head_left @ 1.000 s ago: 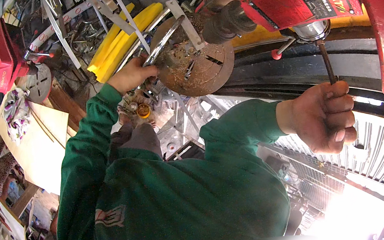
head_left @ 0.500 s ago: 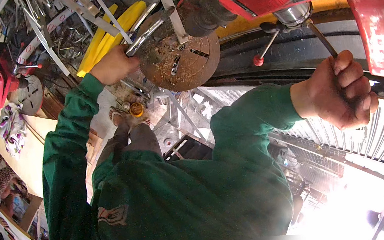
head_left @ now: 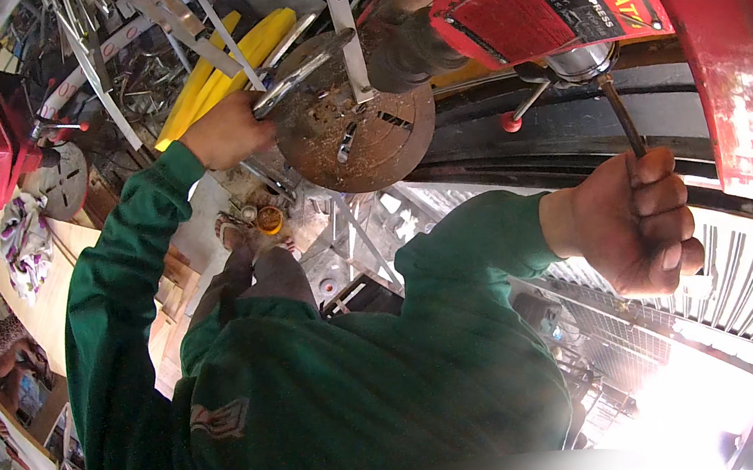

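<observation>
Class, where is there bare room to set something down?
Bare: the lower part of the pale wooden board, between patterned white cloth and green left sleeve; though speckled, the lower right of the round rusty metal table, beside a dark slot.

Crowded: around that table's upper left, with the left hand, shiny metal tool, flat grey metal strip and yellow bundle.

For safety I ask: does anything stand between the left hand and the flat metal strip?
Yes, the silver pliers gripped by the left hand, reaching over the round drill-press table to the flat metal strip. Nothing else shows between.
</observation>
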`<state>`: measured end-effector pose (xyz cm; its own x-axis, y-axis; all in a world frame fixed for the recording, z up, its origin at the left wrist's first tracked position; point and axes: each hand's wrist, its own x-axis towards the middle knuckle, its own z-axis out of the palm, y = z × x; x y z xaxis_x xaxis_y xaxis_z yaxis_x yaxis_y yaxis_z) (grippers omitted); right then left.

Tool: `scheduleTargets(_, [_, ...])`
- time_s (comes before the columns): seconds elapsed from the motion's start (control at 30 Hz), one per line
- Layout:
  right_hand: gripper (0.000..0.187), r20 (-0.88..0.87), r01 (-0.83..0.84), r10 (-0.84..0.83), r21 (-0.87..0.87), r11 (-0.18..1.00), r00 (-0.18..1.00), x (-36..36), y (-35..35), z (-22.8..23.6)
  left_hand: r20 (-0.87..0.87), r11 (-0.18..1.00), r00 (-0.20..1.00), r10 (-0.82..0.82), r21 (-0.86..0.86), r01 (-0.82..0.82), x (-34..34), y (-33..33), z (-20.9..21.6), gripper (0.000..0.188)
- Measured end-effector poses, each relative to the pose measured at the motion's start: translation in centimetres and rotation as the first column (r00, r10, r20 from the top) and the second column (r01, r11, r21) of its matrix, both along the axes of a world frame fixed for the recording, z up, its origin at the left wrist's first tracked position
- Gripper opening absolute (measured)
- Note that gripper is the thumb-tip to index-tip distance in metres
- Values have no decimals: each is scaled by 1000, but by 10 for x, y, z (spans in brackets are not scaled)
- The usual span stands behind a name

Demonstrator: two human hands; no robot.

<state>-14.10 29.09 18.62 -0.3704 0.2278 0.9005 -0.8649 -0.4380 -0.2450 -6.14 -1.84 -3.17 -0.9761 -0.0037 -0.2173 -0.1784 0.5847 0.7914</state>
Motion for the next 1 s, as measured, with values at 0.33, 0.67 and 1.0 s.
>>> scheduleTargets(0.33, [35, -19, 23, -24, -66, 998, 1000, 5, -10, -5, 44, 994, 999, -6, -112, 11, -2, 1, 20, 41])
scheduleTargets(0.67, [27, -84, -36, 35, -11, 999, 996, 6, -5, -15, 18, 1000, 1000, -21, 18, 21, -3, -1, 5, 41])
scheduleTargets(1.0, [23, -94, 9, -10, -5, 1000, 996, 6, -2, -26, -122, 990, 989, -89, -120, 74, -3, -1, 0, 42])
